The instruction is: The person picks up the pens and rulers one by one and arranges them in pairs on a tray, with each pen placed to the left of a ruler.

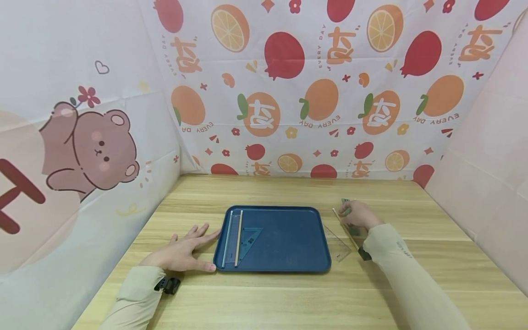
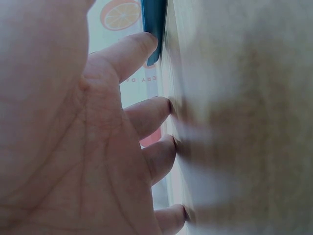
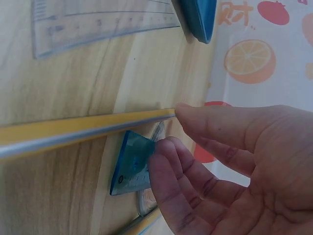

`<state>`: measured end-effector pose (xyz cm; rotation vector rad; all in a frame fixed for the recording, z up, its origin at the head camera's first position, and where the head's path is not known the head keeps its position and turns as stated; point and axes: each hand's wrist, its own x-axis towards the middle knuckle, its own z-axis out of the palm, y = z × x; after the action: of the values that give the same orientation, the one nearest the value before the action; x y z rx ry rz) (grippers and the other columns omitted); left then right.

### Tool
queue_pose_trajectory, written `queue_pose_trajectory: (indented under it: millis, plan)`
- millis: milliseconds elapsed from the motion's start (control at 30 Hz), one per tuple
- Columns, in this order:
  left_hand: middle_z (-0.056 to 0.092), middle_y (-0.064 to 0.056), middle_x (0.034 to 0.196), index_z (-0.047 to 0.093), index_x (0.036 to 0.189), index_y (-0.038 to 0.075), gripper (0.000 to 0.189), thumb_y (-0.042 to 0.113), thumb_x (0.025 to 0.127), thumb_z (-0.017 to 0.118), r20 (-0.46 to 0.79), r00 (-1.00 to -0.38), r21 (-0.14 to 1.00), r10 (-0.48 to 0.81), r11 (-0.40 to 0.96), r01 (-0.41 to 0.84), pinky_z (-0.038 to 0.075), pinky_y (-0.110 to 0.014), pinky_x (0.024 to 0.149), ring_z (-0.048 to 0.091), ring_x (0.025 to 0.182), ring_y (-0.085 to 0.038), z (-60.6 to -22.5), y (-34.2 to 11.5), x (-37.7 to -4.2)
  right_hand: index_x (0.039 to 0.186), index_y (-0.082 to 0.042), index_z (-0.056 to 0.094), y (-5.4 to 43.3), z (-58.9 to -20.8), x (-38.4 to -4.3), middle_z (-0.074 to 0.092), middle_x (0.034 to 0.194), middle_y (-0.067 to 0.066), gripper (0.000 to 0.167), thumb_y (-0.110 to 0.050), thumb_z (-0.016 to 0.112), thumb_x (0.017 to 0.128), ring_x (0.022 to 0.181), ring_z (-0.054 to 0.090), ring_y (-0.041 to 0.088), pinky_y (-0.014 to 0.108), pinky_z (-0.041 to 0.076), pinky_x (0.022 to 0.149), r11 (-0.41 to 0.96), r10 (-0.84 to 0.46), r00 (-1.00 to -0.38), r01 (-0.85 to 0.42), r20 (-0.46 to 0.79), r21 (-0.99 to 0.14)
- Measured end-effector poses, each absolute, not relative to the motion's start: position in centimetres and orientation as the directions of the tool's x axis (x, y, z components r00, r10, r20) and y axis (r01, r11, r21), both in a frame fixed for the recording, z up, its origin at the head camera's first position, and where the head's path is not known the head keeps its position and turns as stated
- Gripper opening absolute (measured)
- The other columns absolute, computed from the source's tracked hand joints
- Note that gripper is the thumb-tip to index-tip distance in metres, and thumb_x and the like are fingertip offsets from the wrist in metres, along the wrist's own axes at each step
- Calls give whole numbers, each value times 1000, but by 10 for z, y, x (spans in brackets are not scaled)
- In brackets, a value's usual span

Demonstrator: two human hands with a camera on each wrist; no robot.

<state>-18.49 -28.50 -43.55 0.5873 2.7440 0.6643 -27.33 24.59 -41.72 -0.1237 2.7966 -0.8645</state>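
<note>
My left hand (image 1: 183, 254) rests spread on the table beside the blue tray (image 1: 288, 270). Its thumb touches the tray's near left corner, and the other fingertips press on the wood in the left wrist view. To the right of the tray, my right hand (image 1: 359, 215) reaches over a yellow pencil (image 3: 88, 127) and a teal set square (image 3: 132, 164). Its thumb tip is right at the pencil's far end. The bent fingers stand apart from the thumb and overlap the set square's edge. A clear curved piece (image 3: 146, 200) shows behind the set square, partly hidden by the fingers.
In the tray's left part lie a light blue pencil (image 1: 227, 238), a clear ruler (image 1: 233, 236), a yellow pencil (image 1: 239, 238) and a teal set square (image 1: 249, 243). A clear set square (image 1: 341, 252) lies by the tray's right side. Printed cloth walls (image 1: 288, 137) stand behind and at both sides.
</note>
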Motion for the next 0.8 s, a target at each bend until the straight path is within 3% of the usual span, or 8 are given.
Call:
queue_pose_trajectory:
  millis: [233,500,800]
  plan:
    - [14,-29,178,36,169,26,105,60,83,86,-149,-886,486,438,813,321,-1,-94,111,5,162,-60,-437,-285,-185,127,7,68,244,-419,-273,71,117,22,34,1,74,94,84,68,21,37,64,77,814,-143,-973,-11,-183,-580]
    - [14,-29,178,36,169,27,106,62,83,86,-148,-888,492,436,811,317,-1,-94,111,4,163,-60,-437,-286,-185,129,8,66,241,-424,-274,66,132,29,40,4,77,90,84,67,21,36,64,77,805,-144,-974,-13,-174,-593]
    - [14,-27,179,37,169,27,106,64,82,86,-152,-889,493,431,813,310,-3,-93,112,3,164,-58,-438,-286,-186,129,9,67,237,-423,-274,64,138,32,42,7,75,88,79,67,20,31,61,71,824,-148,-974,-25,-172,-567]
